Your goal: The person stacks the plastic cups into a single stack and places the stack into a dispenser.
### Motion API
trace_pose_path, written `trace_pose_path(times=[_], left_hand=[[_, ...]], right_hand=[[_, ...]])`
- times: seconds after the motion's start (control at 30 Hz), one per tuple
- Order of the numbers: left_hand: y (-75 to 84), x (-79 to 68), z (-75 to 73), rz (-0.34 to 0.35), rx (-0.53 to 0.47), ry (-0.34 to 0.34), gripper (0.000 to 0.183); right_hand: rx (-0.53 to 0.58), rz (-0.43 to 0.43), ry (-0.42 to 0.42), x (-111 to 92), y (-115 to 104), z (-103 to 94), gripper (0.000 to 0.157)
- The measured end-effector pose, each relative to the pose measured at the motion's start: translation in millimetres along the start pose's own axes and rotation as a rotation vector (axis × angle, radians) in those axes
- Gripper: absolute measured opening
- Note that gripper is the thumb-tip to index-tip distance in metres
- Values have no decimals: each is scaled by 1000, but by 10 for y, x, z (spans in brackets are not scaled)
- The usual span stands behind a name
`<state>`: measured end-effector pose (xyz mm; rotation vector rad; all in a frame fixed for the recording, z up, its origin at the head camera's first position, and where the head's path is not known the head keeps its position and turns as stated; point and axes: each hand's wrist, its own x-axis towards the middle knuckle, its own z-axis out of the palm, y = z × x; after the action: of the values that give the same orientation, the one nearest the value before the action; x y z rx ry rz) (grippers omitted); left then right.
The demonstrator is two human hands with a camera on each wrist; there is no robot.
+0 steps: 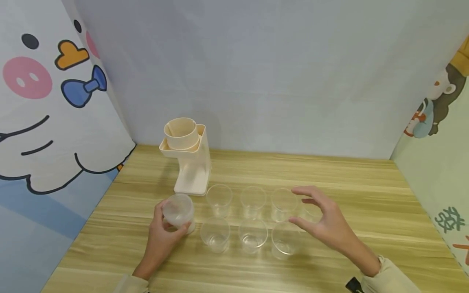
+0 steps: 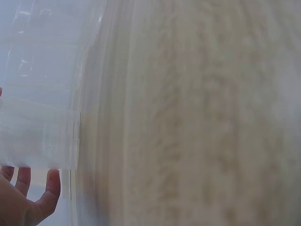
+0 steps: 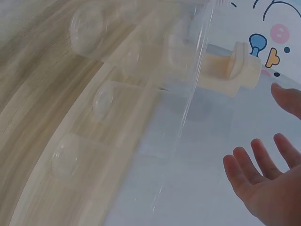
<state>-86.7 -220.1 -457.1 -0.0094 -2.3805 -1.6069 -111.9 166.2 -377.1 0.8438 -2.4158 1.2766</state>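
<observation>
My left hand [image 1: 163,236] grips a cloudy translucent plastic cup [image 1: 178,209], thumb on its near right side and fingers round its left. The left wrist view shows the fingertips against the wall of this cup [image 2: 40,136]; whether others are nested in it I cannot tell. My right hand [image 1: 326,221] hovers at the right end of the clear cups, thumb and fingers spread apart with nothing between them. Near its fingertips stand a back-row clear cup [image 1: 284,201] and a front-row clear cup [image 1: 285,242]. Another clear cup [image 1: 310,211] is partly hidden behind that hand.
Several more clear cups stand in two rows between the hands, among them a back-left cup [image 1: 220,199] and a front-left cup [image 1: 215,236]. A cream cup dispenser or stand [image 1: 192,171] with a round holder is behind them on the wooden table [image 1: 348,175]. Printed cloths hang around.
</observation>
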Motion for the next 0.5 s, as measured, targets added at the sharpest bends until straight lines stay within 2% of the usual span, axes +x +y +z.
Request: trace_pose_path(times=[0.3, 0.43, 0.5], left_hand=[[-306, 41, 18, 31, 6, 16, 79], [-316, 42, 27, 36, 18, 32, 80], [-254, 36, 27, 22, 27, 32, 80]], right_hand=[[-41, 39, 33, -91, 99, -82, 62], [-65, 55, 46, -126, 143, -113, 61], [-79, 57, 52, -139, 170, -125, 62]])
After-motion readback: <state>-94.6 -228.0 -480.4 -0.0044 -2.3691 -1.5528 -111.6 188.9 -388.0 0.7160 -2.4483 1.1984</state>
